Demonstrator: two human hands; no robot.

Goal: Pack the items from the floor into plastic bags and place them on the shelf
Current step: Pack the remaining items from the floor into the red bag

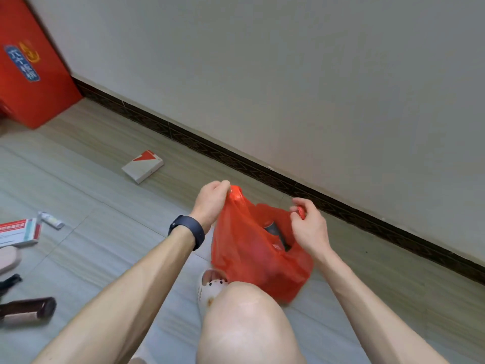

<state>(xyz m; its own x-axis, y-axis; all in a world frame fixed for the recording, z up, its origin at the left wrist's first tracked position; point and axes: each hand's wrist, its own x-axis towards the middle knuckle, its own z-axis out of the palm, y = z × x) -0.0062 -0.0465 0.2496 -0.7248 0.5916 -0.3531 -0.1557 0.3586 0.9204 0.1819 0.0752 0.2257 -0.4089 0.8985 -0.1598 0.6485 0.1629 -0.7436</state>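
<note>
Red plastic bag (pixel 252 261) on open floor (pixel 126 200) near the baseboard (pixel 236 158); left hand (pixel 210 200) and right hand (pixel 309 227) pinch its handles (pixel 235 192).

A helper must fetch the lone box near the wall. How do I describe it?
From the red carton in the far left corner, follow the dark skirting rightward. A flat white box lies alone on the floor before it. Its red corner wedge sets it apart from the striped box at the left edge.

Room in a home
Tiled floor (pixel 105 195), plain wall (pixel 288 74), dark skirting board (pixel 236 160); a red carton (pixel 34 95) stood by, a medicine box (pixel 18 232) lay loose, and the person wore a slipper (pixel 210 287).
</note>
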